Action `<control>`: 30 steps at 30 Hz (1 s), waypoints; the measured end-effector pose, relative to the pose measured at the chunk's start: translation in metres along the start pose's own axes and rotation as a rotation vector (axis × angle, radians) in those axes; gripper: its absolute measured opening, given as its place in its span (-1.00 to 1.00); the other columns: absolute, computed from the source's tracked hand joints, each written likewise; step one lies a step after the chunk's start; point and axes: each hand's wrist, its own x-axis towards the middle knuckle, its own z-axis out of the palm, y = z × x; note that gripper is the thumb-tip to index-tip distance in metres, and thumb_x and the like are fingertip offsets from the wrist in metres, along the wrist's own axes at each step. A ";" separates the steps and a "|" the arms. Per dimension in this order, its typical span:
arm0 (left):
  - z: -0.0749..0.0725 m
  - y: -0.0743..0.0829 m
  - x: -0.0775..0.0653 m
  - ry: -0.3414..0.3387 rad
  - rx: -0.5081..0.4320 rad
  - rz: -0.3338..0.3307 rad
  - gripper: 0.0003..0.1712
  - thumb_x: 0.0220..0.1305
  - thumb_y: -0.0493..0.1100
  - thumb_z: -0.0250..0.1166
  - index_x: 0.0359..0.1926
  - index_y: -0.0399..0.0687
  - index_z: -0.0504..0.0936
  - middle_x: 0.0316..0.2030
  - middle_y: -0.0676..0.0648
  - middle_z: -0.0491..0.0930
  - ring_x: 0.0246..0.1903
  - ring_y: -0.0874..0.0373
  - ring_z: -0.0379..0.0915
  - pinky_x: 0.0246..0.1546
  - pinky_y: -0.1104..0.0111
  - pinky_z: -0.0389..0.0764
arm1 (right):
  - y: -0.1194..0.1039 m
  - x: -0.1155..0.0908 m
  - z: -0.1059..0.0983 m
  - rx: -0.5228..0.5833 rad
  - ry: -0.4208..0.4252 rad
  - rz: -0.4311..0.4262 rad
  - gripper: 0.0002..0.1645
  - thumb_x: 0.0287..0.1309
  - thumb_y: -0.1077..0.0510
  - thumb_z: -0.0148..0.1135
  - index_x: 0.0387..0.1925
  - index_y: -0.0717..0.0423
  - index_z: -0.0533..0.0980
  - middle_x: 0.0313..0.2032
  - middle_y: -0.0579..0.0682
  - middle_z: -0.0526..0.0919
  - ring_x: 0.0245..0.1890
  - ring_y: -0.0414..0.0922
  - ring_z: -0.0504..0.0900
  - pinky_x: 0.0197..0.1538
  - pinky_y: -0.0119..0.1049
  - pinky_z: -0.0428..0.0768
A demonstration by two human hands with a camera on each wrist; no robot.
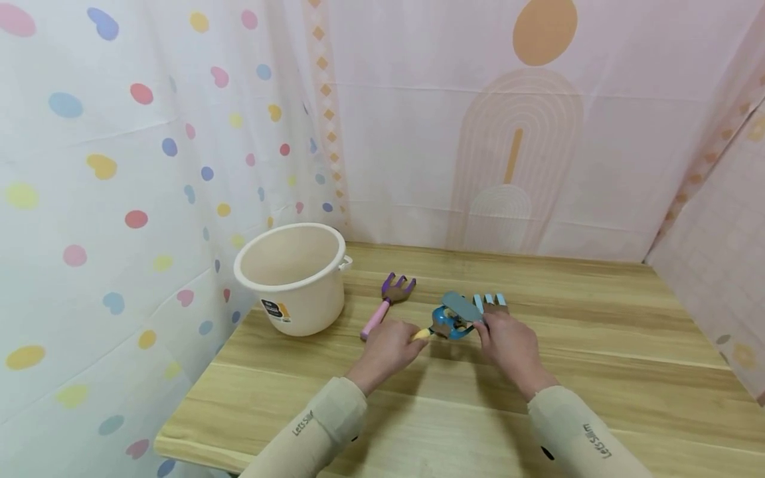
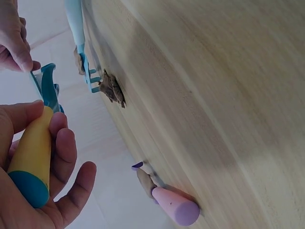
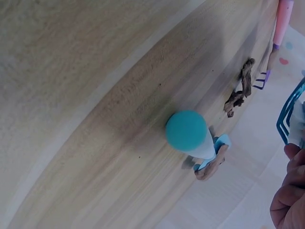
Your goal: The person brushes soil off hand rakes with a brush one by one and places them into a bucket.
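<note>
While our left hand (image 1: 390, 348) has its grip clamped round the handle of a yellow-handled blue tool (image 2: 34, 148), our right hand (image 1: 512, 345) pinches a flat grey piece (image 1: 461, 307) that overlaps the tool's head; we can't tell if they touch. All of it is above mid-bench (image 1: 597, 318). White bucket (image 1: 317, 305) stands left rear, near the bench's left edge. Pink-handled fork (image 1: 382, 308) lies between bucket and left hand, so that side's tight for us. Light-blue fork (image 3: 189, 132) lies close to the right hand; brown clump (image 3: 245, 82) sits on the bench between the forks. Widest run we have is rightward. Surface: light wood grain, our arm shadows across it. Dotted curtain (image 1: 107, 279) at left, pale pink curtain (image 1: 400, 133) along the back edge.
</note>
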 end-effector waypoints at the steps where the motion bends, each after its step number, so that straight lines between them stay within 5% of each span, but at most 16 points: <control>1: 0.000 0.000 0.000 0.000 -0.002 -0.004 -0.72 0.32 -0.02 0.29 -0.52 0.01 0.66 -0.76 0.18 0.33 -0.70 0.30 0.25 -0.59 0.40 0.33 | 0.000 0.000 0.000 0.003 0.007 0.003 -0.73 0.34 0.05 0.22 -0.46 0.09 0.54 -0.07 0.15 0.68 -0.51 -0.01 0.60 -0.57 -0.15 0.47; 11: -0.005 -0.005 0.000 0.028 0.018 -0.041 -0.68 0.33 0.01 0.27 -0.58 0.08 0.60 -0.77 0.21 0.35 -0.75 0.32 0.26 -0.32 0.24 0.49 | -0.016 -0.004 0.000 0.017 0.050 -0.140 -0.75 0.29 0.02 0.27 -0.34 0.15 0.60 -0.41 0.04 0.64 -0.56 -0.08 0.55 -0.55 -0.13 0.50; 13: -0.006 -0.005 0.000 0.028 0.013 -0.043 -0.69 0.33 0.01 0.27 -0.55 0.06 0.64 -0.78 0.22 0.36 -0.75 0.32 0.26 -0.11 0.21 0.50 | -0.016 -0.005 0.001 0.000 0.045 -0.133 -0.76 0.29 0.03 0.29 -0.38 0.12 0.59 -0.43 0.03 0.63 -0.56 -0.07 0.55 -0.56 -0.12 0.49; 23: -0.005 -0.006 -0.002 0.042 0.019 -0.056 -0.68 0.32 -0.01 0.28 -0.59 0.06 0.63 -0.77 0.21 0.35 -0.74 0.31 0.27 -0.11 0.17 0.52 | -0.005 -0.008 -0.001 -0.017 0.038 -0.041 -0.72 0.31 0.04 0.27 -0.19 0.20 0.67 -0.37 0.07 0.65 -0.50 0.01 0.63 -0.56 -0.12 0.51; 30: -0.006 -0.006 0.000 0.051 0.016 -0.053 -0.60 0.34 -0.02 0.27 -0.67 0.09 0.50 -0.79 0.18 0.32 -0.76 0.29 0.24 0.11 0.16 0.46 | -0.006 -0.008 -0.004 -0.004 0.023 -0.159 -0.77 0.27 0.05 0.31 -0.44 0.09 0.59 -0.48 -0.02 0.60 -0.59 -0.13 0.51 -0.56 -0.20 0.46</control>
